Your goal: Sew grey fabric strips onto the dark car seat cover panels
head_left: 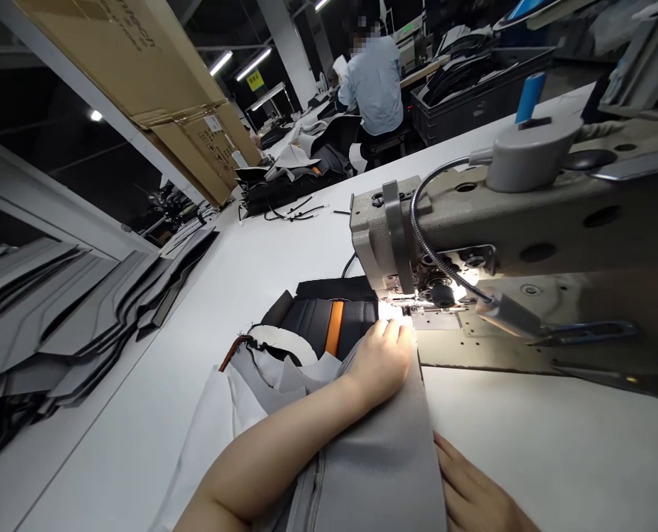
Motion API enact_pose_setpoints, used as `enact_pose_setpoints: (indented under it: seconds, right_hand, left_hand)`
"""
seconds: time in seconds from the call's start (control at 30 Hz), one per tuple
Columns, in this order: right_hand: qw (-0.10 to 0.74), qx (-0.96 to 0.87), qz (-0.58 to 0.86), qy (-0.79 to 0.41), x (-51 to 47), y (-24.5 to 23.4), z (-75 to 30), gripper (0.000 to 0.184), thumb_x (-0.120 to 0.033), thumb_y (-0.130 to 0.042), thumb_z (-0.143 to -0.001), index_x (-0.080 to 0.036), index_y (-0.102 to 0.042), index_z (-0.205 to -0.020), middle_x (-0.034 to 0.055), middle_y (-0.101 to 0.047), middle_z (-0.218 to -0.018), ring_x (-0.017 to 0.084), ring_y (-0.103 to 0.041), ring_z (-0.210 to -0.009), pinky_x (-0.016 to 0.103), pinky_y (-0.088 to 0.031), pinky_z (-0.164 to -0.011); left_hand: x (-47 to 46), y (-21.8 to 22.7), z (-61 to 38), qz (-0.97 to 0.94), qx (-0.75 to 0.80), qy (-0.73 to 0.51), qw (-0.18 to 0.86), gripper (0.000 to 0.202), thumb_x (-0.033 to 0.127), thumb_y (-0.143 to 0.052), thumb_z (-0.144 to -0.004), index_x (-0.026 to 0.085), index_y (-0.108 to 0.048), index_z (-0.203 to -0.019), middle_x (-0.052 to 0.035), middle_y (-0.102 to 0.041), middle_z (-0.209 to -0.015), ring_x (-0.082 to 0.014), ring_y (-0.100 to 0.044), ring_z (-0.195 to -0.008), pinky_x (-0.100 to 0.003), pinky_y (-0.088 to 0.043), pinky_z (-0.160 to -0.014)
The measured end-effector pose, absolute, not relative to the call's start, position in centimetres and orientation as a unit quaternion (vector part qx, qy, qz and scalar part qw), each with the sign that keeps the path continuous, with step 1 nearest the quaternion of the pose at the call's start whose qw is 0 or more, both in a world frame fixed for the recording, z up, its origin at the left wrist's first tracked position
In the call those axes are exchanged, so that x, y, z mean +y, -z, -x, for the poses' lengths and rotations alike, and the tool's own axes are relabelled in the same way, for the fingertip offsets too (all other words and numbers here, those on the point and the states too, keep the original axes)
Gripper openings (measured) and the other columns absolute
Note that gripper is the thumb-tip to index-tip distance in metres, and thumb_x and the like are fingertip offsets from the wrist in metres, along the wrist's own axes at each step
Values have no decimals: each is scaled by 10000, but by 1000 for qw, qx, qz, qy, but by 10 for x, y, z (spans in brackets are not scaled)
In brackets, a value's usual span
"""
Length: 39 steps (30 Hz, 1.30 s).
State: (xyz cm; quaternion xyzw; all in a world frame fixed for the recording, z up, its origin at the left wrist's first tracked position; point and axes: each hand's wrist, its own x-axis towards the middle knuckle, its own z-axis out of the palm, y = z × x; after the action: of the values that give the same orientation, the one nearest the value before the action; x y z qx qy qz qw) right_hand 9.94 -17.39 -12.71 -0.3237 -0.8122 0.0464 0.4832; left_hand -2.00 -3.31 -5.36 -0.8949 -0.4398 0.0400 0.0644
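A seat cover (356, 473), grey on its backing and black with an orange stripe (334, 329) on its far part, lies under the head of a sewing machine (473, 244). Bent over its right edge, close to the lit needle area, my left hand (381, 362) presses and grips the material; the thumb is hidden. My right hand (476, 488) is lower down, its fingers stretched out against the right edge of the grey panel, fingertips partly hidden there. White cloth (212, 421) spreads out beneath my left forearm.
Stacked grey and black cut panels (101, 303) line the left side. Cardboard boxes (134, 66) stand behind them. Black cords (299, 213) and a pile of covers (290, 185) lie farther back. A person (372, 85) sits beyond, beside a dark crate (473, 103).
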Motion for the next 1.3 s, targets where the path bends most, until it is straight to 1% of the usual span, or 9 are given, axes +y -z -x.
enact_pose_setpoints:
  seconds: [0.13,0.23,0.33,0.4,0.5,0.7,1.07,1.2,1.3]
  right_hand:
    - [468,-824,317,-43,-154,114,-111,367,-8,-335,-823,-201,-639,-750,70,-665,-866,227,-598,-1004,415,-459,-940]
    - [427,-837,341,-31,-130,101,-122,253,-99,-408,-840,-194,-589,-691,67,-618,-803,213,-582,-789,355,-481,-689]
    - [378,-863,336,-12,-104,94,-132,212,-170,-483,-829,-200,-523,-623,31,-513,-645,177,-458,-585,322,-326,-493]
    - [371,-877,307,7,-87,94,-138,248,-169,-484,-846,-198,-498,-600,20,-488,-620,166,-428,-572,323,-289,-500]
    - [379,-880,284,27,-67,94,-143,286,-131,-418,-896,-182,-526,-636,25,-522,-659,149,-465,-624,300,-320,-553]
    - [364,-857,365,24,-50,96,-142,261,-194,-391,-948,-168,-608,-806,59,-618,-822,154,-542,-762,273,-391,-682]
    - [302,-845,435,76,-17,102,-131,238,-97,-431,-884,-184,-594,-735,27,-572,-737,127,-513,-607,255,-311,-514]
    - [276,-867,403,101,-8,95,-139,224,-97,-425,-887,-175,-604,-775,44,-591,-800,151,-519,-667,270,-360,-630]
    - [260,-887,368,104,-4,95,-146,233,-83,-413,-881,-179,-611,-806,53,-599,-880,172,-544,-765,302,-382,-747]
  left_hand:
    - [-23,47,19,906,-414,-65,54,305,90,-371,-861,91,-530,-1122,-140,-566,-1156,-255,-494,-1112,-374,-412,-963]
    - [-28,45,24,892,-439,-85,58,475,88,-364,-848,75,-391,-1322,-162,-440,-1367,-309,-354,-1297,-470,-334,-1054]
    - [-37,47,30,877,-469,-87,57,555,132,-376,-856,76,-287,-1401,-176,-326,-1460,-349,-232,-1369,-524,-302,-1075]
    - [-41,50,34,879,-470,-63,53,550,166,-378,-871,75,-287,-1405,-184,-309,-1468,-336,-211,-1382,-508,-294,-1092]
    - [-41,49,36,881,-472,-6,27,506,192,-368,-889,81,-338,-1382,-184,-328,-1454,-300,-236,-1379,-483,-294,-1107]
    - [-37,43,37,875,-476,74,-38,459,205,-364,-902,105,-393,-1349,-149,-383,-1421,-247,-327,-1330,-433,-319,-1112]
    - [-22,48,41,874,-465,128,-54,358,225,-362,-926,149,-540,-1226,-106,-541,-1266,-232,-480,-1194,-420,-404,-1038]
    - [-23,46,42,884,-452,111,-41,345,249,-361,-939,148,-573,-1193,-113,-530,-1277,-234,-474,-1204,-410,-407,-1036]
    - [-26,46,42,891,-450,61,-12,366,252,-417,-920,140,-535,-1248,-142,-462,-1353,-270,-391,-1287,-438,-379,-1059]
